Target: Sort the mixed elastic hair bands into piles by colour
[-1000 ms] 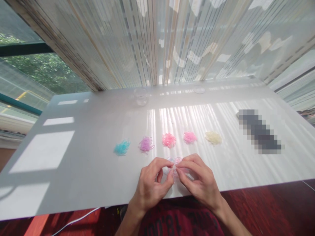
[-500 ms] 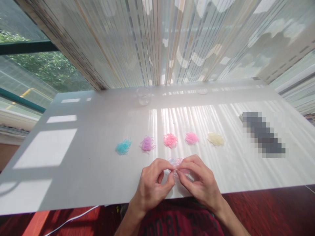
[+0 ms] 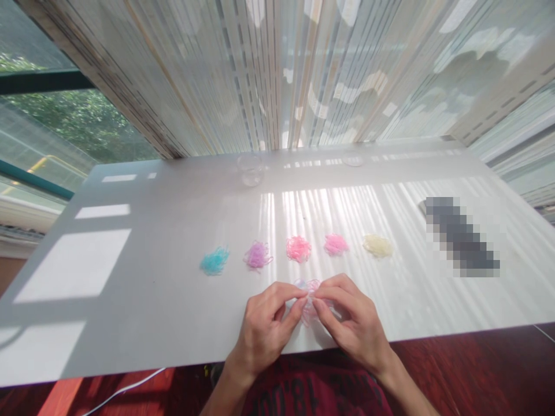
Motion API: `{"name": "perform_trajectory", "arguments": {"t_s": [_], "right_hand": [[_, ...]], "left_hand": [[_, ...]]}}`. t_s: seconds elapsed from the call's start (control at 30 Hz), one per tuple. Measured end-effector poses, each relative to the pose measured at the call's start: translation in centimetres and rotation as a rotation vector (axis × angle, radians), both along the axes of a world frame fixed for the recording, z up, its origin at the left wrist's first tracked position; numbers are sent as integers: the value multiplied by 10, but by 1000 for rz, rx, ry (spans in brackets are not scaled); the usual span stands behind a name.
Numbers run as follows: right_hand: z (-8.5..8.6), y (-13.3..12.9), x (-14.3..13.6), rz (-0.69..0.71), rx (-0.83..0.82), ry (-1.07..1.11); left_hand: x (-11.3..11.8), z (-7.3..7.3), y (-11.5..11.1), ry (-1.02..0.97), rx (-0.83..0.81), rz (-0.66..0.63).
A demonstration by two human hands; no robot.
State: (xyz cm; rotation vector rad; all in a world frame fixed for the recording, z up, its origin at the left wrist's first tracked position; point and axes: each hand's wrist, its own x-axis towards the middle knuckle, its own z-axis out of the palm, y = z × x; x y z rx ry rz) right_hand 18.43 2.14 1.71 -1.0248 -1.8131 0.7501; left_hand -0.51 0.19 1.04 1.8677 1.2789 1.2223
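Observation:
My left hand [image 3: 265,329] and my right hand [image 3: 355,318] meet fingertip to fingertip over a mixed pile of thin pink and pale bands [image 3: 309,314] near the table's front edge. Both hands are pinched; whatever lies between the fingertips is too small to make out. Beyond them is a row of small piles of bands: teal [image 3: 214,261], purple [image 3: 258,255], coral pink [image 3: 299,248], lighter pink [image 3: 336,244] and pale yellow [image 3: 377,245].
A clear round container [image 3: 251,172] stands at the back of the white table [image 3: 173,231], with a clear disc [image 3: 352,160] farther right. A blurred dark object [image 3: 463,237] lies at the right. Striped curtains hang behind the table.
The view has shifted slightly. My fingertips have drawn a little apart, my left hand's thumb and forefinger closing closer together.

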Motion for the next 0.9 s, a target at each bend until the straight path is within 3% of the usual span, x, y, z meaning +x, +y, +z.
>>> {"name": "perform_trajectory", "arguments": {"t_s": [0.53,0.7,0.77,0.9], "right_hand": [[6,-3,4,-10,-17,-54],[14,8,27,10,14,-136],[18,18,46,-83,54,-192],[22,43,90,-411,63,-315]], "left_hand": [[-1,1,0,54,43,1],[1,3,0,72,17,23],[1,3,0,73,10,32],[1,4,1,90,16,22]]}}
